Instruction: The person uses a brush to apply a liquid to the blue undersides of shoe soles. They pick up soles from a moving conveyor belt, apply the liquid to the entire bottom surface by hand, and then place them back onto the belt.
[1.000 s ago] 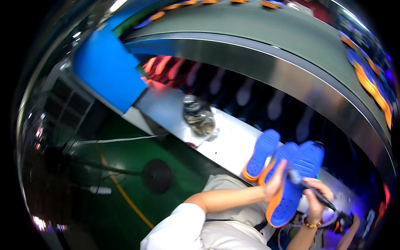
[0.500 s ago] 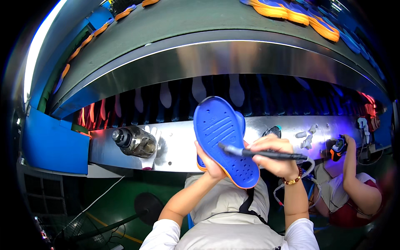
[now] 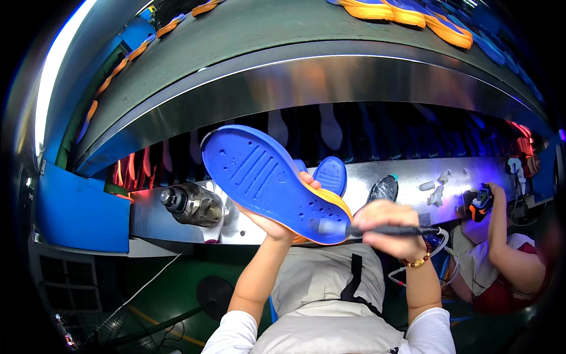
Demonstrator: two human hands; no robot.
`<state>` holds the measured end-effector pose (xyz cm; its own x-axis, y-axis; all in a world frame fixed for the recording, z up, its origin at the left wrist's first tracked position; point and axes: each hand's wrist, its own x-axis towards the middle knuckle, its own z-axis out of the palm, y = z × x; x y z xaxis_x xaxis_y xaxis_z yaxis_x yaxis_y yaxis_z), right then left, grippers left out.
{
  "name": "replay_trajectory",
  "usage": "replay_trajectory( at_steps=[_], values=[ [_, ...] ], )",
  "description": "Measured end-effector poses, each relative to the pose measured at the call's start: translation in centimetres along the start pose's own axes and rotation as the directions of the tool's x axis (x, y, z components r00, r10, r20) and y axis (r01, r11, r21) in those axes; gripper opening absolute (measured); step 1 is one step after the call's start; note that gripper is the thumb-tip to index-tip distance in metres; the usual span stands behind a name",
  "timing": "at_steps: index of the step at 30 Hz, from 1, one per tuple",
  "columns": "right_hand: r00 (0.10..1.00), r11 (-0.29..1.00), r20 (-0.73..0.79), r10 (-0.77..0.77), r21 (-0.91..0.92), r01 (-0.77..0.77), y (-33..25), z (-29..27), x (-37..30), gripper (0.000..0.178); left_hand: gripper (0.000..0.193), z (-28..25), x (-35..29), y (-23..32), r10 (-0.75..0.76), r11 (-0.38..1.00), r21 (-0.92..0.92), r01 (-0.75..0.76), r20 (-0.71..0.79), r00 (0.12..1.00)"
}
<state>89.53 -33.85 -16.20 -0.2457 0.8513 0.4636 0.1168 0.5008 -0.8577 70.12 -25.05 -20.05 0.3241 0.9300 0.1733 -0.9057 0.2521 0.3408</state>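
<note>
My left hand (image 3: 274, 227) grips a blue shoe sole (image 3: 247, 168) with an orange sidewall, tilted with its grooved inner face toward me. Fingertips show at its far edge. In my right hand (image 3: 389, 218) is a brush (image 3: 407, 230) with a black handle and a pale tube at its rear end. Its bristles, smeared by motion, are over the holed, narrower end of the sole; contact is hard to tell. Behind the held sole, another blue sole (image 3: 330, 175) is on the metal ledge (image 3: 359, 177), partly hidden.
A dark see-through bottle (image 3: 191, 204) stands left on the ledge by a white glove (image 3: 213, 229). Right are a black pad-like piece (image 3: 385, 188) and pale scraps (image 3: 436, 193). Above runs a green conveyor (image 3: 259, 41) carrying orange-blue soles (image 3: 407, 15). A co-worker's hand (image 3: 497, 192) holds a shoe (image 3: 480, 203).
The sole has swung left and tilted flatter in my left hand, uncovering the other sole behind it. The brush has shifted from the sole's middle to its holed end.
</note>
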Motion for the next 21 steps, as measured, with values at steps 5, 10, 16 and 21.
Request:
replay_trajectory(
  at_steps=[5, 10, 16, 21],
  values=[
    [0.985, 0.997, 0.17, -0.039, 0.068, 0.028, 0.2, 0.3, -0.4, 0.02, 0.101, -0.8, 0.3, 0.9, -0.033, 0.995, 0.094, 0.017, 0.175, 0.984],
    [0.951, 0.863, -0.087, 0.297, 0.45, -0.229, 1.8, 0.5, -1.5, 0.019, 0.099, 2.6, 0.1, 0.5, -0.113, 0.994, -0.031, 0.109, -0.185, 0.976],
    [0.97, 0.934, -0.036, 0.242, 0.279, -0.223, -0.8, 2.3, -1.6, 0.021, 0.074, -0.3, -2.5, -0.8, -0.267, 0.933, 0.281, 0.225, 0.122, 0.956],
    [0.976, 0.988, 0.215, 0.032, 0.144, -0.064, -1.0, -0.1, -1.0, 0.02, 0.059, 0.0, -0.8, 1.5, -0.562, 0.818, 0.266, 0.509, 0.182, 0.807]
  ],
)
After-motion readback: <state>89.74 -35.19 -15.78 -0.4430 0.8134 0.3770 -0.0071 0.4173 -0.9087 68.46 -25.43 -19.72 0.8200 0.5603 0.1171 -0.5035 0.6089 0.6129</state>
